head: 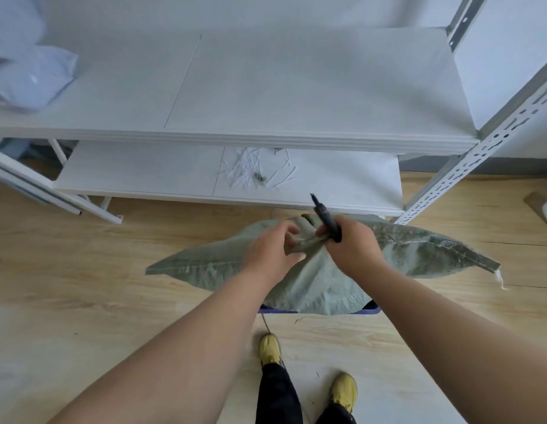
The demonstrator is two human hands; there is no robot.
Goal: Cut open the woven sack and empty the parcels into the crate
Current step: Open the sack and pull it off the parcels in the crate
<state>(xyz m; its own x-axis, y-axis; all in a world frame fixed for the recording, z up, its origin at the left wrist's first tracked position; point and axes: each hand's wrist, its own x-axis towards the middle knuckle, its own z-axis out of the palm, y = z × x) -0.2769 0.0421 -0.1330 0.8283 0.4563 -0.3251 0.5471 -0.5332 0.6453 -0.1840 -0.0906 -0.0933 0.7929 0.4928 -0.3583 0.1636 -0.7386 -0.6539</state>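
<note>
Left hand (270, 250) pinches the bunched neck of the woven sack (315, 280), keeping it taut for cutting; right hand (351, 246), just beside it, grips a dark cutter (325, 217) pointing away. Beneath both hands, the sack rests on the blue crate (370, 309), presumably so parcels drop straight in.

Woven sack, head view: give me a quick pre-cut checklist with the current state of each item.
1. Left hand grips the bunched neck of the woven sack: ok.
2. Right hand holds the black cutter: ok.
3. Cutter tip points away from the body, toward the shelf: ok.
4. Left fingers clear of the blade path: cannot tell, the hands are close together.
5. Blue crate sits under the sack: ok, only its edge shows.
6. Sack already cut open: cannot tell.
</note>
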